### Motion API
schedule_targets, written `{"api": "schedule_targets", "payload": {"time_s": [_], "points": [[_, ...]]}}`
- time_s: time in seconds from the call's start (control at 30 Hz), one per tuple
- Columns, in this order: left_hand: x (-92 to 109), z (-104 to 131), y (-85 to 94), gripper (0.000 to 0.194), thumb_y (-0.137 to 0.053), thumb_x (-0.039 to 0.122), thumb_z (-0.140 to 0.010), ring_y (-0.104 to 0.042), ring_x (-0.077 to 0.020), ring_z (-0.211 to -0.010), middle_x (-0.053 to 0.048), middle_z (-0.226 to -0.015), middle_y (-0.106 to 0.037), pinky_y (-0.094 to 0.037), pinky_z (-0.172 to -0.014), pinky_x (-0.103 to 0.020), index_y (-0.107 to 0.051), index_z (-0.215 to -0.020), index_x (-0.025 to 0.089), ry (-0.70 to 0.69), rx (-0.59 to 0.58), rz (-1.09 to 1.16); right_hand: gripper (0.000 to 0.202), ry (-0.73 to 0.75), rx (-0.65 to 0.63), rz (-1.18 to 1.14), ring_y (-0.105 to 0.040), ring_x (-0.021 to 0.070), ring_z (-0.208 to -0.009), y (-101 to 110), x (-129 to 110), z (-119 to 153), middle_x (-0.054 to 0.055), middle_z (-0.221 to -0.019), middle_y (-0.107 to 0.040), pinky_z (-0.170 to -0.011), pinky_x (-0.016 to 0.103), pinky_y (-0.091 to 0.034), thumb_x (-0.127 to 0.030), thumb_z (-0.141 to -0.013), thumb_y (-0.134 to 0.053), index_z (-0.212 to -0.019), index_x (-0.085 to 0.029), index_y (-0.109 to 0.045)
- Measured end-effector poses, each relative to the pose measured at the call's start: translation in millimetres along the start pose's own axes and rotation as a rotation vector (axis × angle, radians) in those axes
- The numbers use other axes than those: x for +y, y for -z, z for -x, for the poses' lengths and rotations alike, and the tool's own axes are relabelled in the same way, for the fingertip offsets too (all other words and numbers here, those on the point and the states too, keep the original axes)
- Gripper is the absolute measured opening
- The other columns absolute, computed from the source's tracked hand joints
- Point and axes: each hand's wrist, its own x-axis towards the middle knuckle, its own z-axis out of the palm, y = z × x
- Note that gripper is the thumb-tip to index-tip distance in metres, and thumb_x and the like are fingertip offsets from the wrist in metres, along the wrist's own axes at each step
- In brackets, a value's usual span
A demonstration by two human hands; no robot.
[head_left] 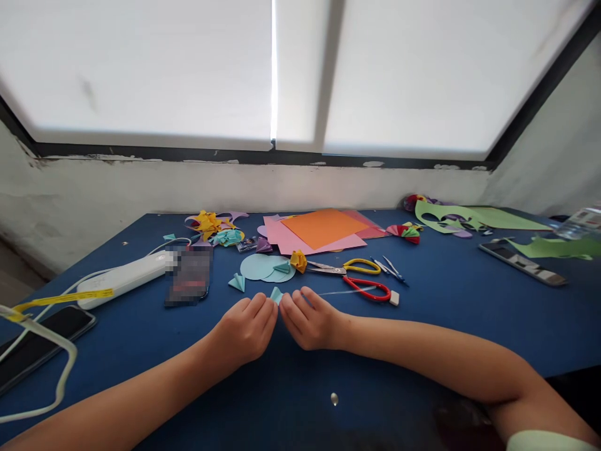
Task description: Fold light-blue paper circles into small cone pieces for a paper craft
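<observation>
Left of the scissors (344,272) and nearer, a folded light-blue paper (277,295) pokes up between the fingers (267,314) of the left hand (248,328) and right hand (313,319), both pinched on it. Round, smooth discs (255,267) lie flat beyond.

No writing can be read for certain; the yellow strip (94,294) perhaps bears blurred print.

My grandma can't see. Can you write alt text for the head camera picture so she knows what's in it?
A person's left hand and right hand pinch a small folded light-blue paper over a blue table. Beyond them lie light-blue paper circles, scissors with red and yellow handles, and an orange sheet on top of pink paper.
</observation>
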Motion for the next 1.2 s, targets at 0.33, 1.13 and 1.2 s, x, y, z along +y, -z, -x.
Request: {"api": "schedule_targets", "payload": {"time_s": [0.33,1.13,1.2], "points": [[0.7,-0.5,1.9,0.022,-0.042,0.003,-0.087,-0.057,-0.0186,-0.066,-0.01,-0.068,-0.062,-0.043,-0.05,-0.028,-0.063,-0.079,0.005,0.018,-0.006,-0.04,0.012,-0.015,-0.014,0.005,-0.058,0.0197,-0.072,0.2,1.1,-0.6,0.012,-0.084,-0.063,-0.067,0.037,-0.043,-0.011,-0.084,-0.051,-0.088,-0.005,-0.06],[0.2,1.3,-1.2,0.014,-0.048,0.004,-0.086,-0.055,-0.0188,-0.066,-0.01,-0.069,-0.059,-0.045,-0.053,-0.03,-0.061,-0.083,0.002,-0.017,-0.027,-0.008,0.016,0.005,-0.013,0.018,-0.057,0.018,-0.072,-2.2,7.1,1.2,0.01,-0.083,-0.061,-0.065,0.035,-0.042,-0.012,-0.087,-0.046,-0.088,-0.005,-0.061],[-0.3,1.3,-2.0,0.014,-0.047,0.003,-0.086,-0.055,-0.0185,-0.065,-0.009,-0.069,-0.059,-0.045,-0.054,-0.031,-0.061,-0.084,0.002,-0.017,-0.029,0.0,0.016,-0.002,-0.018,0.014,-0.057,0.0185,-0.073,-2.5,6.5,1.1,0.011,-0.082,-0.061,-0.066,0.035,-0.042,-0.011,-0.087,-0.046,-0.088,-0.005,-0.061]]}}
